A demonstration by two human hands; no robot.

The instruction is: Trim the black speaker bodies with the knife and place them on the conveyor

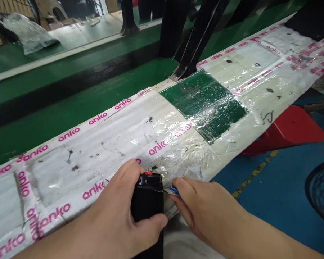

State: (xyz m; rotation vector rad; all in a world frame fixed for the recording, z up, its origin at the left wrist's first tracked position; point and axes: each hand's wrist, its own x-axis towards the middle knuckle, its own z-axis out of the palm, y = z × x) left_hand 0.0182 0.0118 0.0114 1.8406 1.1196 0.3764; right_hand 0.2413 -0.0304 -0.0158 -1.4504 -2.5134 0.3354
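Note:
A black box-like object [148,205] with a glossy top edge and a small red part stands before me at the table's near edge. My left hand [124,212] wraps round it, fingers behind and thumb across its near face. Pinched in my right hand [202,205] is a small blue-handled knife [174,190]. Its thin blade points left and meets the object's upper right corner, though whether it cuts in cannot be made out. The lower part of the object runs out of view.
The long work table [70,172] is covered in taped plastic printed "anko". Beyond it runs a green conveyor belt [97,93] with black posts [199,36]. A clear plastic bag [29,34] lies at the far left. To the right are a red stool [294,126] and a black fan guard [322,194].

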